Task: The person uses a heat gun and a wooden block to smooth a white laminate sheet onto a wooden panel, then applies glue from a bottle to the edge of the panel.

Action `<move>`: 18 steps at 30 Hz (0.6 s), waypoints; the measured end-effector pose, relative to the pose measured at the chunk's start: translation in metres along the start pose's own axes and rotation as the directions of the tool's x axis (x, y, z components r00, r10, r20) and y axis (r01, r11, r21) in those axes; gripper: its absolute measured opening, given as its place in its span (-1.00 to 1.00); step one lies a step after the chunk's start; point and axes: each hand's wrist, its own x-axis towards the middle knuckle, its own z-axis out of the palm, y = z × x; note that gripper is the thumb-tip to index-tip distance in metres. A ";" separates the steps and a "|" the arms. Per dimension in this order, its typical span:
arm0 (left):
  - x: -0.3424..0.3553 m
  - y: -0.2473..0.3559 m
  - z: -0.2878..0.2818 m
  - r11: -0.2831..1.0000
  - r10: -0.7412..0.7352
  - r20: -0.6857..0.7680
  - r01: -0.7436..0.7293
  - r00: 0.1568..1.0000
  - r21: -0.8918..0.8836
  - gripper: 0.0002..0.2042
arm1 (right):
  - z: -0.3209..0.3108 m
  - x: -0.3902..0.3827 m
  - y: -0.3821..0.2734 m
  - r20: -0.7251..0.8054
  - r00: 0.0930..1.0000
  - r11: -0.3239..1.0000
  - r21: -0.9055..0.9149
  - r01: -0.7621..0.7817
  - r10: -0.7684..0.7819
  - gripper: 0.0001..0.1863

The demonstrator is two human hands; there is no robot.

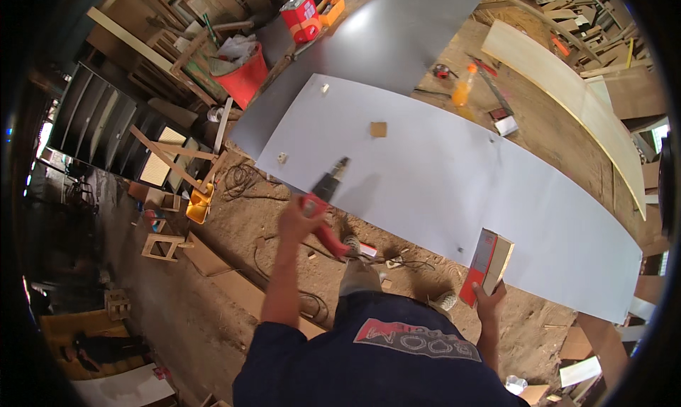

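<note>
In my left hand (pixel 294 221) is a red-and-black power tool (pixel 323 198) with a metal tip. Its tip points up and away over the near edge of a large pale grey sheet (pixel 425 166). Motion blurs the tool, so its exact kind is hard to make out. My right hand (pixel 489 299) grips the lower end of a flat red-and-grey box (pixel 486 265) with a pale side, held upright at the sheet's near edge. A small brown square (pixel 379 129) and a few little pale bits (pixel 325 88) lie on the sheet.
Beyond lies a shinier grey sheet (pixel 369 34), with a red can (pixel 301 17) and a red bucket (pixel 245 73) near it. An orange bottle (pixel 464 86) stands to the far right, by a curved board (pixel 567 88). Cables (pixel 245 180) and scraps litter the dirt floor.
</note>
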 end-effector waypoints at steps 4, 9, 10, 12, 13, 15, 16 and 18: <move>0.112 -0.121 -0.103 0.989 -0.039 -0.167 0.062 0.985 0.135 -0.34 | 0.092 0.005 -0.018 -0.005 0.999 0.999 -0.019 -0.032 0.032 -0.47; 0.257 -0.203 -0.180 0.939 0.058 -0.208 0.018 0.976 0.343 -0.30 | 0.198 0.010 -0.107 0.208 0.977 0.998 -0.021 0.056 -0.050 -0.44; 0.282 -0.206 -0.180 0.923 0.078 -0.197 0.003 0.977 0.384 -0.29 | 0.211 0.008 -0.116 0.186 0.982 0.999 -0.033 0.038 -0.031 -0.44; 0.325 -0.206 -0.170 0.933 0.096 -0.133 -0.042 0.986 0.358 -0.28 | 0.234 0.008 -0.132 0.249 0.968 0.998 -0.046 0.037 -0.024 -0.45; 0.344 -0.209 -0.165 0.936 0.104 -0.100 -0.063 0.990 0.347 -0.27 | 0.243 0.006 -0.152 0.258 0.965 0.989 -0.149 -0.002 0.041 -0.43; 0.377 -0.217 -0.148 0.956 0.117 -0.061 -0.096 0.991 0.279 -0.27 | 0.258 0.007 -0.159 0.263 0.963 0.988 -0.153 -0.014 0.054 -0.41; 0.389 -0.223 -0.139 0.960 0.128 -0.055 -0.110 0.990 0.256 -0.27 | 0.265 0.007 -0.164 0.280 0.958 0.989 -0.145 -0.015 0.056 -0.39; 0.408 -0.236 -0.122 0.970 0.141 -0.045 -0.129 0.989 0.208 -0.27 | 0.279 0.012 -0.176 0.271 0.960 0.989 -0.146 -0.026 0.065 -0.38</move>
